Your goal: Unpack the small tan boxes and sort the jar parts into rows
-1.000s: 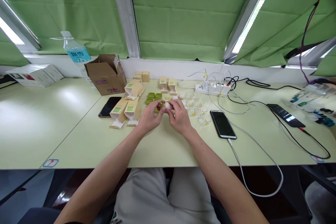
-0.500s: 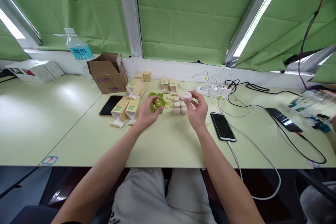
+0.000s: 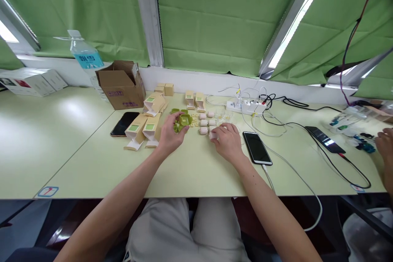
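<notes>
My left hand [image 3: 172,134] is closed on a small olive-green square plastic holder [image 3: 185,120], tilted so its hollow inside faces me. More green holders [image 3: 177,127] lie just behind those fingers. At the front of two rows of pale pink rounded blocks [image 3: 203,123], my right hand [image 3: 227,140] has its fingertips closed round one pale pink block [image 3: 213,135] at table level. Between the blocks and the holders lie several tiny yellow pieces [image 3: 194,120]. Clear plastic pieces [image 3: 226,116] stand behind my right hand.
Opened small cartons [image 3: 135,128] and a black phone [image 3: 124,124] lie left, before a brown cardboard box [image 3: 123,90]. A charging phone [image 3: 257,147] and loose cables lie right, with a power strip [image 3: 248,106] behind. Another person's hand [image 3: 385,145] is at the far right edge.
My right hand has lowered the pale pink block from above the rows to their front end. The left hand still holds the green holder. Another person's hand has come further into view.
</notes>
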Tool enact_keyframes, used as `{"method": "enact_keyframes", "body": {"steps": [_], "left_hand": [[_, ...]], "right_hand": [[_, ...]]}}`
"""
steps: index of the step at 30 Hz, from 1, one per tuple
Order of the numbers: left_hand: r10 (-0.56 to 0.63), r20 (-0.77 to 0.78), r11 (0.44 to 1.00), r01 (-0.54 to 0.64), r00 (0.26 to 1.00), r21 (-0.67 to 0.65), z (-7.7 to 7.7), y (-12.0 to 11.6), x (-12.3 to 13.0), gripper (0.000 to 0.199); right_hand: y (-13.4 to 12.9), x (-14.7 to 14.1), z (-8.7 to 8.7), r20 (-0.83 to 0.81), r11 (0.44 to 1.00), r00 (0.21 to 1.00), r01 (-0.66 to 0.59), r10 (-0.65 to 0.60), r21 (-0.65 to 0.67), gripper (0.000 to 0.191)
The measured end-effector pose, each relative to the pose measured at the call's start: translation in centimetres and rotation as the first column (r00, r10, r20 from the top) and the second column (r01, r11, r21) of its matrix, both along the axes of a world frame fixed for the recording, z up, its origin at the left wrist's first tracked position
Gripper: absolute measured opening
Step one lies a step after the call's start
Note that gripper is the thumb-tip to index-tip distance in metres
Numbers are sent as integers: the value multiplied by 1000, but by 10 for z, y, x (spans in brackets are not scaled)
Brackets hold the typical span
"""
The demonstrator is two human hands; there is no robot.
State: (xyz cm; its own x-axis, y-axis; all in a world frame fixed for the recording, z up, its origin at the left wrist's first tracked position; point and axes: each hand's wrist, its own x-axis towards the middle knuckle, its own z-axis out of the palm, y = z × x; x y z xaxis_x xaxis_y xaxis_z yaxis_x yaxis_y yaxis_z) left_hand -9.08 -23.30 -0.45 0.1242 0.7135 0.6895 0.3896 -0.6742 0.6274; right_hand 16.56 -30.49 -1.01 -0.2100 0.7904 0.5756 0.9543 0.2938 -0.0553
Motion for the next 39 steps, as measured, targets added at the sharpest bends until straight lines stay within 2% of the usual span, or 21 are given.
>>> {"method": "enact_keyframes", "body": {"steps": [6, 12, 14, 17, 19, 21, 23, 26, 30, 39], "left_hand": [[-12, -28, 1000, 13, 1000, 26, 2, -3, 0, 45], [-47, -53, 998, 48, 998, 28, 1, -5, 0, 45], [-60, -45, 998, 61, 997, 25, 0, -5, 0, 45], [-98, -27, 995, 98, 995, 3, -2, -4, 0, 46], [-131, -15, 991, 131, 991, -16, -4, -4, 1, 47], [-174, 4, 984, 174, 985, -37, -6, -4, 3, 47], [-218, 37, 974, 220, 975, -55, -6, -5, 5, 47], [-254, 62, 965, 257, 965, -52, -4, -8, 7, 45], [-247, -2, 969, 247, 969, 5, -5, -11, 7, 42], [-242, -186, 959, 264, 952, 102, -6, -11, 2, 41]], "right_hand": [[1, 1, -5, 75, 998, 996, 47, -44, -32, 24], [-1, 5, -6, 9, 999, 999, 43, -43, -17, 35], [-2, 8, -3, -57, 999, 998, 26, -25, 28, 34], [-4, 7, 6, -211, 984, 976, -3, 42, 180, 22], [-5, -2, 15, -281, 957, 953, -31, 115, 289, 17], [-4, -17, 24, -281, 932, 941, -83, 190, 352, 18], [-1, -36, 32, -243, 918, 939, -141, 243, 372, 21], [7, -60, 38, -218, 924, 943, -168, 253, 343, 25], [14, -71, 33, -230, 942, 943, -169, 240, 291, 27], [10, -66, 20, -235, 925, 930, -199, 282, 323, 25]]}}
